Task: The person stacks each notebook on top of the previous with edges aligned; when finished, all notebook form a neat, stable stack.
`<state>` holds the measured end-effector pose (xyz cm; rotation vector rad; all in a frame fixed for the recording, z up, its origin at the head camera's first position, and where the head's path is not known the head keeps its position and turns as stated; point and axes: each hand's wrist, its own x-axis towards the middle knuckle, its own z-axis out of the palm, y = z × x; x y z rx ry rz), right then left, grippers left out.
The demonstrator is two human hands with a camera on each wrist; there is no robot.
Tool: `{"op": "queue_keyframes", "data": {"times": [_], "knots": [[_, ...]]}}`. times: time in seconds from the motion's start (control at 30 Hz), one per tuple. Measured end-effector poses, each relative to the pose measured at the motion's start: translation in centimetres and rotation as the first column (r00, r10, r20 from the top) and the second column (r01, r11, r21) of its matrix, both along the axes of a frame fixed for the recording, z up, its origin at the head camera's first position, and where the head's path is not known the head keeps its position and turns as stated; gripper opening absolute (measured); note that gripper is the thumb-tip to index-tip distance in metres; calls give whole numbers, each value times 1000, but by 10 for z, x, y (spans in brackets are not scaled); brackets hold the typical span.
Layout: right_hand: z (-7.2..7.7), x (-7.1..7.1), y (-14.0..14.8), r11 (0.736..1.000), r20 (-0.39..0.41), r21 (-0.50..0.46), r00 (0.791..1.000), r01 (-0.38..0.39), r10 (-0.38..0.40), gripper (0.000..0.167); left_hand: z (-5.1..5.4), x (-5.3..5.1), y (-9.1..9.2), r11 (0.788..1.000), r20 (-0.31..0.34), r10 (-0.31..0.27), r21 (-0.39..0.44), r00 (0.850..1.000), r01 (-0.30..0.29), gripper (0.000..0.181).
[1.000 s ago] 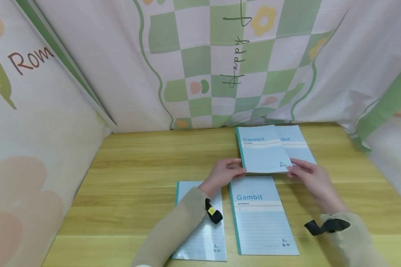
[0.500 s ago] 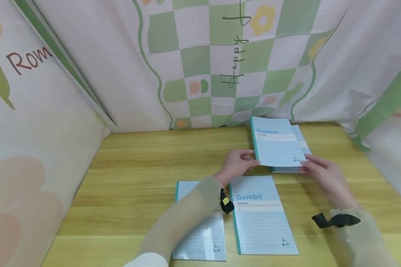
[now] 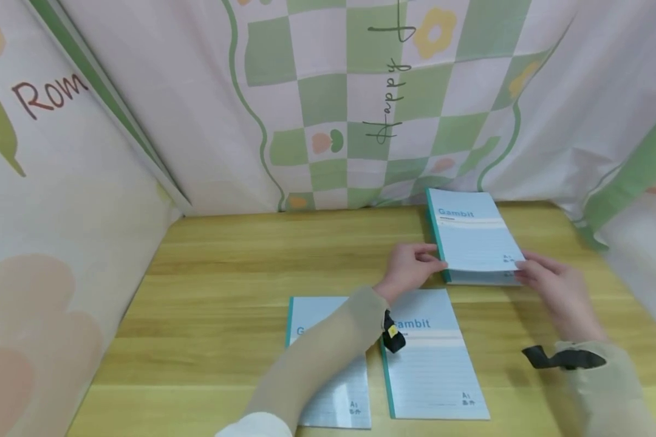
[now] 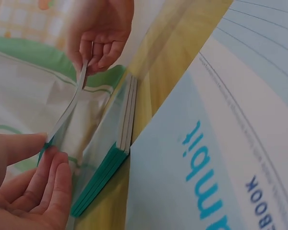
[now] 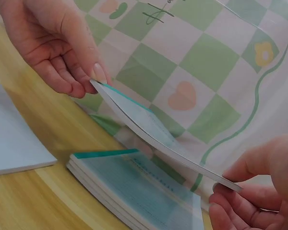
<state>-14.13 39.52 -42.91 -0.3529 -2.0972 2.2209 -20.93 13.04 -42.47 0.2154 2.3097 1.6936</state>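
A light-blue "Gambit" notebook (image 3: 472,237) with a teal spine is held level above the table. My left hand (image 3: 410,267) pinches its near left corner between thumb and fingers. At the near right corner my right hand (image 3: 563,294) pinches it the same way. Both wrist views show a gap between this notebook, slightly bowed, and a stack of similar notebooks (image 5: 139,187) underneath. In the left wrist view the stack's teal spines (image 4: 101,182) line up. The head view hides most of the stack.
Nearer the front lie two more notebooks side by side, a left one (image 3: 341,394) partly covered by my left forearm and a right one (image 3: 434,376). A patterned curtain (image 3: 322,97) hangs along the back edge of the wooden table (image 3: 213,291).
Both hands have carried the held notebook to the right and slightly back, from partly overlapping the stack to over it. The two front notebooks have stayed put.
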Motion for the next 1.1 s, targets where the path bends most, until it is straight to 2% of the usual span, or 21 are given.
{"op": "queue_keyframes", "data": {"times": [0.27, 0.57, 0.7, 0.93, 1.1], "knots": [[-1, -1, 8, 999, 8, 0, 999, 38, -38, 18, -6, 5, 11, 999, -2, 26, 34, 1000, -26, 34], [-5, 0, 10, 994, 34, 104, 998, 40, -44, 15, -17, 8, 18, 999, 17, 45, -12, 999, -44, 34], [-7, 1, 10, 993, 41, 105, 998, 53, -57, 20, -20, 7, 20, 999, 28, 39, -26, 999, -38, 36], [-9, 2, 11, 989, 72, 124, 994, 77, -86, 43, -21, 5, 24, 998, 32, 3, -66, 999, -1, 42], [-11, 1, 12, 991, 65, 113, 994, 77, -85, 34, -19, 6, 25, 997, 24, 1, -78, 1000, 1, 47]]}}
